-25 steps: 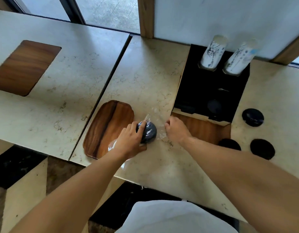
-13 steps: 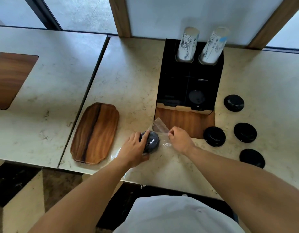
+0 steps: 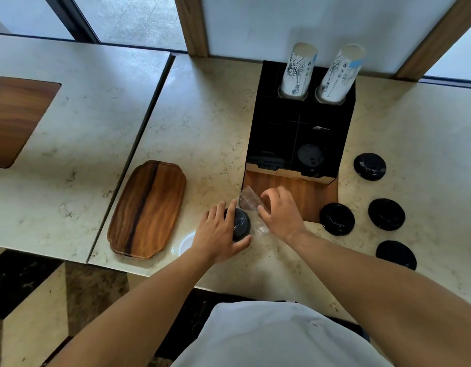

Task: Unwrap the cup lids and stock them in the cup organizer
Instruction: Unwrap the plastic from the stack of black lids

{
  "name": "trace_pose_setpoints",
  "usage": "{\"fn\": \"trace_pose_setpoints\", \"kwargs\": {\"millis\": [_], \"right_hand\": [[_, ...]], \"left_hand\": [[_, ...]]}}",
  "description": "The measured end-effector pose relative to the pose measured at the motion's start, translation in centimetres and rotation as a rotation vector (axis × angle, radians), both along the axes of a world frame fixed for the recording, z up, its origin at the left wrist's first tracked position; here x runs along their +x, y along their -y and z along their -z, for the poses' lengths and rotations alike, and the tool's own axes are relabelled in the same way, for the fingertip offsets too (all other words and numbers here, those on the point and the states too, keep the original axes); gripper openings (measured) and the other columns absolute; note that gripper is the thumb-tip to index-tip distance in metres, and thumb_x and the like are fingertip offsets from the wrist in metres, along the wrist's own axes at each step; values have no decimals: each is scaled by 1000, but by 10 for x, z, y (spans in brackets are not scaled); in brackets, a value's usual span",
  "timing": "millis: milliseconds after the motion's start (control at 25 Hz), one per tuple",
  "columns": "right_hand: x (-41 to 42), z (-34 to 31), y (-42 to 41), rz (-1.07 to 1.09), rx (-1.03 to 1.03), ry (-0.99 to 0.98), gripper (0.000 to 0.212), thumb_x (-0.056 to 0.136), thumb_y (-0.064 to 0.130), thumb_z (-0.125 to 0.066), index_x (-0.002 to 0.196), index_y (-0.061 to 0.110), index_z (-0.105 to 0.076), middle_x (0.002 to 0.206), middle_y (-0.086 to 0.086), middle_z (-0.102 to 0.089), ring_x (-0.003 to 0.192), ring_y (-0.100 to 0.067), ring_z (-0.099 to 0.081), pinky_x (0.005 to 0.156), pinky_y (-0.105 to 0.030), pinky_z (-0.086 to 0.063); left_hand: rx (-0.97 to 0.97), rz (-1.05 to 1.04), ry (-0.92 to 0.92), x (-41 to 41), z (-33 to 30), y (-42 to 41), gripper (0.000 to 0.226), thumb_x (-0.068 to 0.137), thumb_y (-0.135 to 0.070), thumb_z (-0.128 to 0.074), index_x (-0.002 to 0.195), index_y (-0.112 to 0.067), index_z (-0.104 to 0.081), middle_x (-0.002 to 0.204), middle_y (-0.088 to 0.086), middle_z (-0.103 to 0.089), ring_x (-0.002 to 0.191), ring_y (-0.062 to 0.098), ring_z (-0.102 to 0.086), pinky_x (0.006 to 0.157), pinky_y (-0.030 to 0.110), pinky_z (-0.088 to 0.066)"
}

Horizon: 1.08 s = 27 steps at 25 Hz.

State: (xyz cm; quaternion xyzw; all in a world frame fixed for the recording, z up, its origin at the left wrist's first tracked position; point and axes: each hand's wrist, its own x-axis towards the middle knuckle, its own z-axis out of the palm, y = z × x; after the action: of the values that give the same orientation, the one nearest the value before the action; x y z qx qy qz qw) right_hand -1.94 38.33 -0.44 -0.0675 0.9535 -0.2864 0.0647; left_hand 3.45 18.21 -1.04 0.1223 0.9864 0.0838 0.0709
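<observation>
Far to the left of your left hand's grip, a wooden inlay point(image 3: 16, 120) sits flush in the neighbouring pale stone surface point(image 3: 91, 123). Nearer, just left of that grip, a wooden tray point(image 3: 147, 210) lies flat on the surface you work at. Your left hand point(image 3: 219, 231) is closed around a sleeve of black cup lids point(image 3: 241, 223) lying on its side on the surface, fingers over the top and thumb under the near end; clear wrap trails out from beneath your wrist toward the tray. Immediately right of that, your right hand point(image 3: 280, 211) pinches the loose end of the clear plastic wrap point(image 3: 249, 201) between fingertips and thumb, the film lifted clear of the lids. Beyond your right grip stands the black cup organizer point(image 3: 300, 123), its wooden front panel touching distance behind your knuckles. One black lid point(image 3: 310, 157) already rests in a front compartment on the right side, and two stacks of printed paper cups point(image 3: 297, 71) rise from the rear slots. To the right of your right grip, four loose black lids point(image 3: 337, 219) lie flat on the surface, apart from each other.
</observation>
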Motion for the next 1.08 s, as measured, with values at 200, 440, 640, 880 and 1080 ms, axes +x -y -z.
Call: {"fn": "trace_pose_setpoints", "kwargs": {"millis": [200, 440, 640, 880, 1080], "right_hand": [[-13, 4, 15, -145, 62, 117, 17, 99, 30, -62, 102, 14, -66, 100, -3, -63, 92, -21, -63, 78, -29, -50], [-23, 13, 17, -214, 197, 246, 40, 100, 47, -56, 109, 10, -66, 109, -9, -67, 102, -26, -64, 89, -40, -53], [-21, 15, 19, -261, 194, 245, 35, 101, 42, -54, 105, 10, -66, 106, -10, -67, 98, -29, -65, 85, -44, -54], [-26, 16, 17, -189, 123, 297, 22, 98, 33, -58, 96, 12, -65, 100, -8, -67, 93, -27, -65, 83, -43, -54], [-35, 16, -3, -79, 96, 314, 14, 95, 31, -62, 87, 19, -64, 90, 0, -65, 81, -17, -63, 75, -36, -56]], "left_hand": [[-49, 30, 63, -10, 6, -14, 94, 88, -74, -36, 153, -6, -28, 132, 16, -50, 114, 33, -52, 95, 45, -48], [-87, 45, 81, -12, 15, -14, 85, 87, -66, -42, 144, -3, -41, 122, 20, -56, 102, 37, -55, 84, 48, -48], [-73, 44, 78, -13, 19, -14, 80, 86, -64, -47, 138, -3, -44, 119, 20, -57, 99, 37, -54, 81, 48, -47], [-62, 35, 72, -13, 20, -15, 78, 84, -64, -48, 134, -4, -46, 114, 19, -57, 97, 37, -53, 79, 47, -46], [-70, 34, 80, -14, 17, -15, 78, 87, -65, -46, 137, -5, -45, 118, 20, -56, 99, 37, -52, 80, 47, -46]]}}
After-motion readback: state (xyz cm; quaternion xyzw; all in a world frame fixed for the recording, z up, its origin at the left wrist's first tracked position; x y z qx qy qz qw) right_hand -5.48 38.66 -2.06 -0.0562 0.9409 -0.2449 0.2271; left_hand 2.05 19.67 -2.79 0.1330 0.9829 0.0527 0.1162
